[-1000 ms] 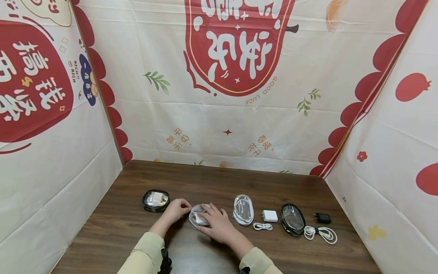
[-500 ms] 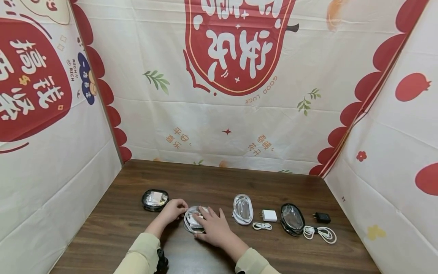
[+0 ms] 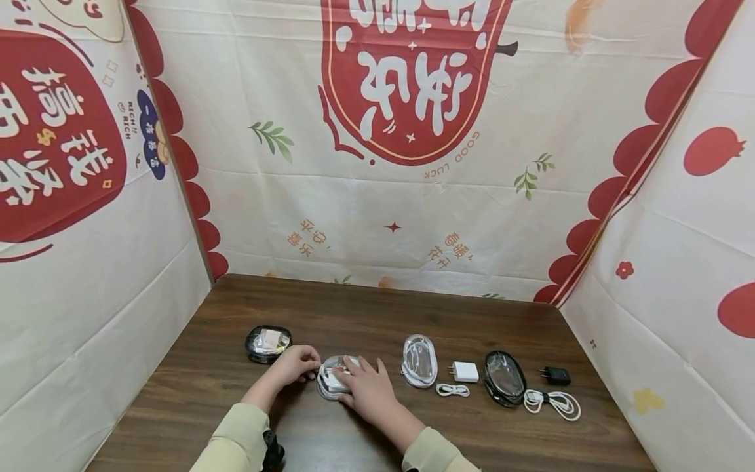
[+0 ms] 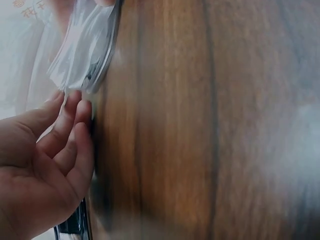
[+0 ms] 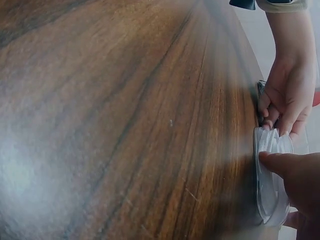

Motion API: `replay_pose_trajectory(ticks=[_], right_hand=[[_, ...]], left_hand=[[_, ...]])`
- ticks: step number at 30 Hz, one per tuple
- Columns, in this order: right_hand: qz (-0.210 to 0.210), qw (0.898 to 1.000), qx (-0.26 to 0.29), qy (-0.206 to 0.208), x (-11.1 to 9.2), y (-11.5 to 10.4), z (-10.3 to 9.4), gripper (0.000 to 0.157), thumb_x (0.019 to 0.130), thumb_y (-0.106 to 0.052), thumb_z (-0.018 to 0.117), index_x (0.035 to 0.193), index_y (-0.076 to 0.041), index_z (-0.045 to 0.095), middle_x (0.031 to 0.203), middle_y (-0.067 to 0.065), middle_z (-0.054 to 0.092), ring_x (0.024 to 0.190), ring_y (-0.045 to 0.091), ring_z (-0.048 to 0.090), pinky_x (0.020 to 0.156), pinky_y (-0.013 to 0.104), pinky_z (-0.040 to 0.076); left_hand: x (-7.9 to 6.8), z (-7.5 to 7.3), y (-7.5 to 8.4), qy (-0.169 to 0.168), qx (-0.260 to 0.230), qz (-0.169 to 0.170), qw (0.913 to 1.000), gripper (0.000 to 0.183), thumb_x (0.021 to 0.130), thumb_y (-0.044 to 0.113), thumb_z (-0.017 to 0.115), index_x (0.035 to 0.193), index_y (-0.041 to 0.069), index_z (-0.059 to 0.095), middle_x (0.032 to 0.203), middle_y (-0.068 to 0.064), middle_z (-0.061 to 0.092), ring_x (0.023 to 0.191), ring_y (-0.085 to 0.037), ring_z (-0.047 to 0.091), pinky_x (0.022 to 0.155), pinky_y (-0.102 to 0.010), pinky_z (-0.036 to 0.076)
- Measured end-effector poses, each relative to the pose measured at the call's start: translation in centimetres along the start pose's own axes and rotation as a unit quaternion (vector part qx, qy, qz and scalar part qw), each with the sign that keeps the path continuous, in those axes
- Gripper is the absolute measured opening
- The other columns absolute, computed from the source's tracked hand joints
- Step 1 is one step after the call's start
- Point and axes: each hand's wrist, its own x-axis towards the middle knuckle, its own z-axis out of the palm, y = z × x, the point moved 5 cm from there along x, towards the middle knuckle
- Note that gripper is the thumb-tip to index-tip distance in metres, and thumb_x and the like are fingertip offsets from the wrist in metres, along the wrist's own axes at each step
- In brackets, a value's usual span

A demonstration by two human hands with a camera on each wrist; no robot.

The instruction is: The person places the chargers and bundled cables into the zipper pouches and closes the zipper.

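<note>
A small clear oval pouch (image 3: 331, 378) with a whitish rim lies between my hands, with pale items and a bit of colour inside it. My right hand (image 3: 370, 392) holds it down and steady, fingers spread over the top and thumb at the near side. At the pouch's left end, my left hand (image 3: 295, 364) pinches the edge between thumb and fingertips; what exactly sits in the pinch is mostly hidden by the fingers. From the right wrist, the pouch (image 5: 270, 190) stands side-on with the thumb pressed against it.
Just beyond my left hand is a filled black-rimmed pouch (image 3: 268, 344). To the right lie another clear pouch (image 3: 420, 362), a white plug charger (image 3: 464, 372), a short white cable (image 3: 453, 390), a black-rimmed pouch (image 3: 504, 378), a black charger (image 3: 556, 375) and a coiled white cable (image 3: 554, 402).
The pouch has shifted slightly left and towards me. My left hand has moved left with it, and my right hand uncovers more of its left part.
</note>
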Motion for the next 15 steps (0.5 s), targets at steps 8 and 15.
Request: replay_pose_trajectory(ticks=[8,15], right_hand=[[0.005,1.000,0.006,0.008,0.0,0.2,-0.1,0.052,0.088,-0.047,0.067,0.137,-0.036,0.056,0.145,-0.001,0.048,0.131,0.029,0.046,0.104,0.060,0.032],[0.000,1.000,0.010,0.016,0.0,0.3,-0.2,0.050,0.088,-0.045,0.068,0.136,-0.035,0.057,0.145,-0.001,0.049,0.130,0.030,0.046,0.102,0.061,0.034]], left_hand=[[-1.2,-0.3,-0.1,-0.028,-0.055,-0.039,0.9973,0.006,0.093,0.001,0.061,0.087,-0.002,0.060,0.080,-0.009,0.067,0.065,-0.015,0.061,0.052,-0.028,0.050],[-1.7,-0.1,0.3,-0.039,-0.061,-0.052,0.9960,0.006,0.093,-0.001,0.060,0.087,-0.003,0.059,0.080,-0.011,0.068,0.063,-0.015,0.062,0.051,-0.027,0.050]])
